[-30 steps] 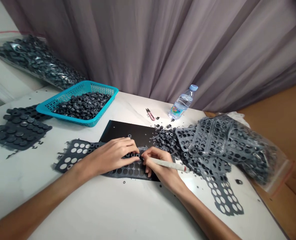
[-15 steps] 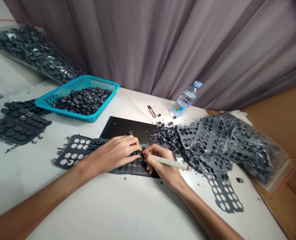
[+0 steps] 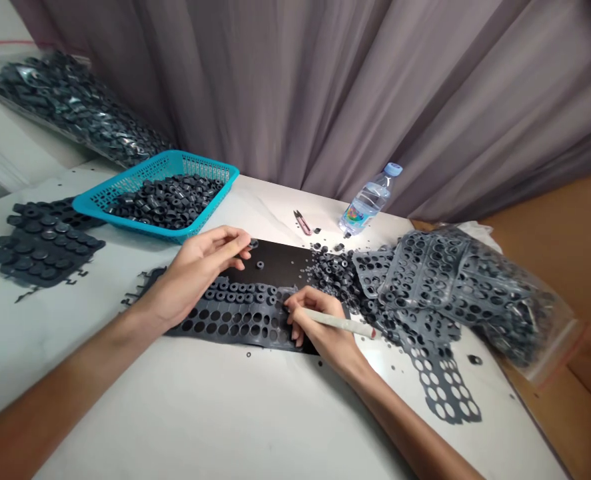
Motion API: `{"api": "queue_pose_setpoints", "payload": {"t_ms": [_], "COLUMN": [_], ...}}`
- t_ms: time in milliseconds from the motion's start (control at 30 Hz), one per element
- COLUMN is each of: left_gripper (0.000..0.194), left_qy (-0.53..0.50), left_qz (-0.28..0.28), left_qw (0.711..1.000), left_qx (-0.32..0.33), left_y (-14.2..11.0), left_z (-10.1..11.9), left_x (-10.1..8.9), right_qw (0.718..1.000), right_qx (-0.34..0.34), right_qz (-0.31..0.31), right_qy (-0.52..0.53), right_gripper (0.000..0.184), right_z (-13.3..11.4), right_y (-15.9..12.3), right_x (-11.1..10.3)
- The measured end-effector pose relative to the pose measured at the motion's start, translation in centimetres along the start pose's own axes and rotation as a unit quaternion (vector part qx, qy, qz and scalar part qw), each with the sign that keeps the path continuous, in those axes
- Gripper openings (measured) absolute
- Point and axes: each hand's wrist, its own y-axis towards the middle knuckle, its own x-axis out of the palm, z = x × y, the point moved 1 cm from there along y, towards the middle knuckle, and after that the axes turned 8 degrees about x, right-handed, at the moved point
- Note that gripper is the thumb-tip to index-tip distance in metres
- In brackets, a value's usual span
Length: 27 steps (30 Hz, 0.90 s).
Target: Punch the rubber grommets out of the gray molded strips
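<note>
My left hand is raised above the black mat, thumb and fingertips pinching a small black rubber piece. My right hand grips a pen-like tool with a pale handle and a red end; its tip is hidden by the fingers. Those fingers rest on the right end of a dark rubber sheet, which has rows of round holes and, along its far side, rows of ring-shaped pieces. Under the sheet lies the black mat, with one loose rubber ring on it.
A blue basket of black rubber pieces stands back left, beside another rubber sheet and a filled plastic bag. Pink snips and a water bottle are at the back. Rightward lie loose rings and punched sheets.
My left hand has lifted off the rubber sheet and moved up and left, a small rubber piece now in its fingertips. My right hand has stayed in place with the tool.
</note>
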Motion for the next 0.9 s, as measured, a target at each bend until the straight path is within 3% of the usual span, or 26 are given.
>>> {"api": "queue_pose_setpoints", "payload": {"t_ms": [133, 333, 667, 900], "left_gripper": [0.025, 0.019, 0.022, 0.022], "left_qy": [-0.102, -0.192, -0.205, -0.222], "left_qz": [-0.060, -0.112, -0.139, -0.134], "left_qw": [0.988, 0.959, 0.952, 0.946], "left_qx": [-0.099, -0.175, -0.181, -0.196], "left_y": [0.0, -1.3, -1.5, -1.6], "left_z": [-1.2, -2.8, -1.9, -1.6], "left_x": [0.1, 2.0, 2.4, 2.6], "right_qw": [1.000, 0.992, 0.988, 0.974], "right_qx": [-0.009, -0.025, -0.031, -0.123], "right_qz": [-0.001, -0.011, -0.022, 0.018], "right_qy": [-0.025, -0.122, -0.153, -0.187], "right_gripper": [0.007, 0.010, 0.017, 0.023], "right_z": [-0.1, -1.0, -1.1, -1.7], "right_y": [0.2, -0.2, -0.7, -1.4], "right_x": [-0.5, -1.5, -3.3, -2.0]}}
